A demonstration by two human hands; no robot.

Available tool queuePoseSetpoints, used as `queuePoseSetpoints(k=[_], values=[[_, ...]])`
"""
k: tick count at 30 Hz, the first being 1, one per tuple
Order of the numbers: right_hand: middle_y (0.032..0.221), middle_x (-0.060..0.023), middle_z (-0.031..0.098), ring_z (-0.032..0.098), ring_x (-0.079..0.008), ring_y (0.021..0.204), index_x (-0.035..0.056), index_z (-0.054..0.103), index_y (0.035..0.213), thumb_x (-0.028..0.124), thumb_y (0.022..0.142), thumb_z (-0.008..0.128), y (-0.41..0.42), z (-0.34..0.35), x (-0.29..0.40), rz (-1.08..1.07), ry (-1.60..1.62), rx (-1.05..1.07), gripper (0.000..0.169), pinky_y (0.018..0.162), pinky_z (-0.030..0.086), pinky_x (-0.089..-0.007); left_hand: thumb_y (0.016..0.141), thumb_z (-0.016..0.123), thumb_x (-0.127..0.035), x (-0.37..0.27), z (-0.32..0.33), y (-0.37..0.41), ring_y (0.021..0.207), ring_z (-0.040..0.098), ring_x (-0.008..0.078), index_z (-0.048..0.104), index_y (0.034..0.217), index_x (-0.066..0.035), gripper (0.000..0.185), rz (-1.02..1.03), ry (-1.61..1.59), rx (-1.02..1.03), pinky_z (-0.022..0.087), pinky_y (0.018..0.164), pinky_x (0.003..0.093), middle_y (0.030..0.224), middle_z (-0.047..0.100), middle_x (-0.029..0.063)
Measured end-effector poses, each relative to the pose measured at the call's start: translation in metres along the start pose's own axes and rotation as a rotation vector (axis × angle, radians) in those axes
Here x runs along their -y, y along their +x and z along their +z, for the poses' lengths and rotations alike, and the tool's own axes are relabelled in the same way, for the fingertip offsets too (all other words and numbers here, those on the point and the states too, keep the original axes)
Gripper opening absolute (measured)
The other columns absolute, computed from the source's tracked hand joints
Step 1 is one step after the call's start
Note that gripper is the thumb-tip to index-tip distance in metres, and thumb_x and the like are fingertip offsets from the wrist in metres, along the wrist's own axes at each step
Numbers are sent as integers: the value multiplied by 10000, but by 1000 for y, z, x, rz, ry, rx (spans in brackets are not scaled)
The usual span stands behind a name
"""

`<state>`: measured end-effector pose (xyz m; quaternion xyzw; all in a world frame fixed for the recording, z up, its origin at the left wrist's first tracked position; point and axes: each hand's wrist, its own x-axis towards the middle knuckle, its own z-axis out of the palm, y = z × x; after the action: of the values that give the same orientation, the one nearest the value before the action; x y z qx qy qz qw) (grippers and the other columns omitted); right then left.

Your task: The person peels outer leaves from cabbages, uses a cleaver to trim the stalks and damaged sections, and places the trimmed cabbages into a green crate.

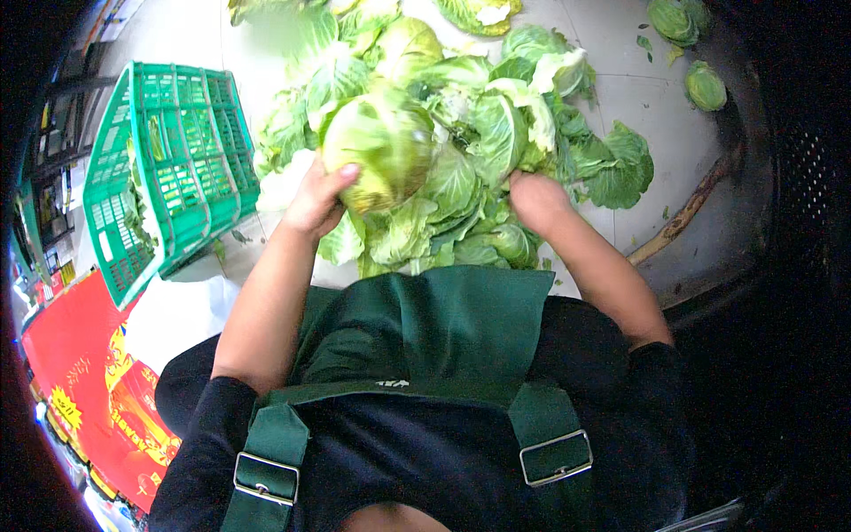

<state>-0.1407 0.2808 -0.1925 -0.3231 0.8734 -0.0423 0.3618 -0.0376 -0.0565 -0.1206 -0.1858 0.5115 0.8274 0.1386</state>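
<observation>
My left hand point(322, 193) grips a pale green cabbage head point(382, 149) from its left side, thumb on the front; the head is blurred by motion. To its right, my right hand point(537, 199) reaches in among loose outer cabbage leaves point(495, 136), knuckles up and fingers mostly hidden. Whether it holds a leaf or only touches one, I cannot tell. Beneath and beyond both hands spreads a heap of leaves with another cabbage head point(409, 50) in it.
A green plastic crate point(193, 143) with some leaves stands tilted at the left. Near it lie a white sheet or bag point(179, 319) and a red printed box point(80, 346). Small cabbages point(705, 86) and a curved brown stick-like thing point(685, 216) are on the right.
</observation>
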Motion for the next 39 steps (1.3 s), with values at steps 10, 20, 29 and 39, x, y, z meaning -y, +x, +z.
queuePoseSetpoints(k=[10, 20, 29, 39], values=[[929, -252, 658, 644, -446, 777, 40, 394, 1255, 235, 970, 514, -45, -62, 32, -96, 203, -179, 366, 679, 519, -532, 609, 884, -367, 60, 38, 27, 1282, 462, 386, 207, 1433, 87, 1159, 41, 1048, -204, 386, 1095, 387, 1377, 413, 306], [907, -215, 635, 671, -375, 723, 2, 440, 1220, 145, 944, 451, -24, -7, 14, -226, -100, -316, 311, 597, 551, -465, 598, 892, -419, 62, 41, 33, 1234, 522, 381, 273, 1396, 131, 1149, -21, 1124, -253, 416, 1068, 387, 1306, 506, 315], [882, -232, 686, 680, -421, 790, -51, 493, 1111, 188, 980, 389, -23, -72, 62, -118, 7, 29, 292, 688, 554, -500, 604, 879, -441, 67, 35, 36, 1236, 514, 393, 288, 1391, 130, 1138, 37, 1239, -265, 430, 1045, 395, 1307, 499, 324], [946, -241, 671, 657, -411, 879, 7, 531, 1239, 284, 1001, 383, 20, 18, 15, 2, 138, -80, 394, 821, 513, -523, 893, 665, -388, 50, 9, 10, 1214, 561, 269, 313, 1470, -77, 745, -192, 69, -108, 468, 1023, 428, 1366, 533, 131]])
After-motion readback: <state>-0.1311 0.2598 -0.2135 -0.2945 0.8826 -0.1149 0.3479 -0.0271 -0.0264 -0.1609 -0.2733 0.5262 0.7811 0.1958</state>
